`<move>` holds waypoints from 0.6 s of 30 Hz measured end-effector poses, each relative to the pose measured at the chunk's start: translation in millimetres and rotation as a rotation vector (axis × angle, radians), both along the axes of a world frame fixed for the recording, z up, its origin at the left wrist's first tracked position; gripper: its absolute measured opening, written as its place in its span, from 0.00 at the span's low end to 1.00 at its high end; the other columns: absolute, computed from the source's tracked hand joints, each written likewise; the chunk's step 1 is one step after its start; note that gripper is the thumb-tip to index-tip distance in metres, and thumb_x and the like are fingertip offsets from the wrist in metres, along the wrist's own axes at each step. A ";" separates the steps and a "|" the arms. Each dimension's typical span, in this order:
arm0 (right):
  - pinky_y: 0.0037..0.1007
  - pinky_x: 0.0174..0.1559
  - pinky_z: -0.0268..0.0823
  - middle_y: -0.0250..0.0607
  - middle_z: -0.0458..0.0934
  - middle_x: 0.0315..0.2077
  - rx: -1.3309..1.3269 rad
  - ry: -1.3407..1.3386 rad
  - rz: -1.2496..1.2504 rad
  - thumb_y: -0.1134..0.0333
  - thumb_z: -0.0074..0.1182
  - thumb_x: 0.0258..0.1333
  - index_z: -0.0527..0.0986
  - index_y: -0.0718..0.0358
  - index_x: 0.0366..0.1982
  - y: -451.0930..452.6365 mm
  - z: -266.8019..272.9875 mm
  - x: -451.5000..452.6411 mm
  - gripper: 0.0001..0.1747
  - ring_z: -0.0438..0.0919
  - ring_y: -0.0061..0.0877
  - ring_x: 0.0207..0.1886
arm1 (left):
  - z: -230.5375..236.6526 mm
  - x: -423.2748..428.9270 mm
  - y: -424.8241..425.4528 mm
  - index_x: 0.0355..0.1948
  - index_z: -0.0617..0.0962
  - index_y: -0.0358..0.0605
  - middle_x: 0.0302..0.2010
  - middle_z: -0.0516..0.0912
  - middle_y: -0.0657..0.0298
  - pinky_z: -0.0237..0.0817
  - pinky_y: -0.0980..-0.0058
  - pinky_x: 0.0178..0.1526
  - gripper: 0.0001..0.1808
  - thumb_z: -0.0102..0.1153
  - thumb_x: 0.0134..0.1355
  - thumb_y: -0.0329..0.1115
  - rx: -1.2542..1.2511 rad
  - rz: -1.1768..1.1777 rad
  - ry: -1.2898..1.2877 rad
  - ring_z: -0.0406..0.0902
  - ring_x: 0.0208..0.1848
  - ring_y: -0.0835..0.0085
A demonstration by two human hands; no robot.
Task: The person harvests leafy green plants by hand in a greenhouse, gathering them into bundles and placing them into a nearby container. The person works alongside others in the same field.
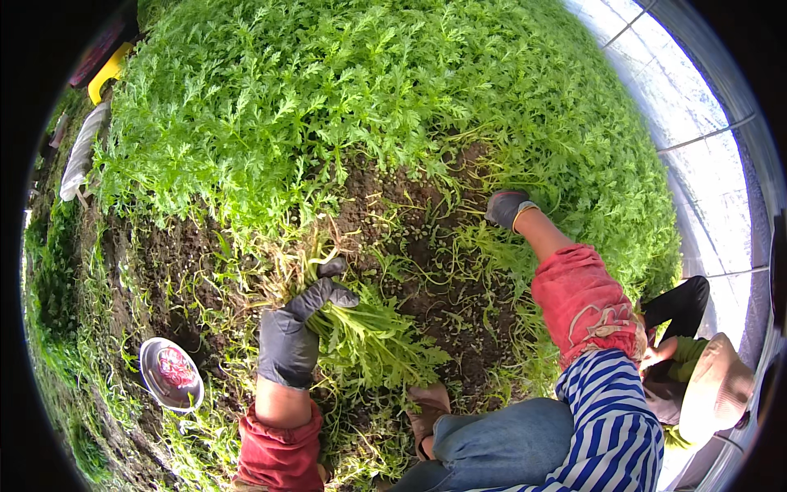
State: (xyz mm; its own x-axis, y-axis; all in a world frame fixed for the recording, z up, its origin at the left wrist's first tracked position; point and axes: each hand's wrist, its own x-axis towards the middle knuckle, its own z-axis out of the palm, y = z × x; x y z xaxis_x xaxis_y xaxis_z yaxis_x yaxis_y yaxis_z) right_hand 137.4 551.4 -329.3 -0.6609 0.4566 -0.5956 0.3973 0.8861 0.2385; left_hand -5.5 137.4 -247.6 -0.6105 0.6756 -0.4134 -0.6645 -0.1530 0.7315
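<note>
My left hand [294,332], in a dark glove, grips a bunch of leafy greens [375,338] that look like crown daisy. The bunch's pale roots [283,273] stick out on the far side of my fingers, and its leaves hang toward my knee. On the right, my right hand [510,208], also gloved, is low among the stems at the edge of the standing greens [381,80]. Its fingers are curled and mostly hidden, so whether stems are inside them is unclear. Between my hands lies dark soil [424,258] with scattered loose stems.
A bowl [161,384] holding red-and-white bands or ties sits on the ground at left. Another person in a wide-brimmed hat [716,390] crouches close by on my right. Translucent plastic sheeting [707,172] walls the right side. A rolled plastic sheet [86,150] and a yellow object [109,72] lie far left.
</note>
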 end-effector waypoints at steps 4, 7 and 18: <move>0.42 0.35 0.68 0.47 0.80 0.24 0.122 0.072 0.107 0.58 0.51 0.49 0.80 0.60 0.22 -12.6 19.8 7.4 0.14 0.78 0.41 0.27 | -6.9 6.0 7.6 0.49 0.75 0.33 0.40 0.81 0.59 0.71 0.73 0.42 0.18 0.54 0.57 0.26 0.028 0.052 -0.022 0.79 0.34 0.70; 0.41 0.36 0.68 0.45 0.80 0.25 0.051 0.220 0.156 0.59 0.50 0.52 0.79 0.61 0.25 -31.2 73.8 2.5 0.13 0.77 0.41 0.28 | -18.3 3.4 -0.9 0.47 0.76 0.30 0.39 0.81 0.56 0.72 0.70 0.42 0.16 0.53 0.59 0.27 0.166 0.009 -0.243 0.79 0.35 0.68; 0.38 0.22 0.64 0.47 0.72 0.18 -0.781 1.007 0.132 0.64 0.53 0.56 0.74 0.60 0.28 -263.5 141.4 -18.7 0.08 0.73 0.42 0.21 | -1.4 23.0 6.5 0.50 0.75 0.33 0.41 0.82 0.59 0.67 0.70 0.51 0.21 0.62 0.55 0.30 0.307 -0.039 -0.372 0.78 0.42 0.70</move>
State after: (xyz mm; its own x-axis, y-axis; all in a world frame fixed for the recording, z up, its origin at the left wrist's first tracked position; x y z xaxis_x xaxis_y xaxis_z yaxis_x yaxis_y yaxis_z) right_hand 118.8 287.9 -188.0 -0.9875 0.1105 0.1120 -0.0026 0.7005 -0.7136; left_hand 17.6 143.8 -249.1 -0.4307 0.8200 -0.3770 -0.8821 -0.2942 0.3679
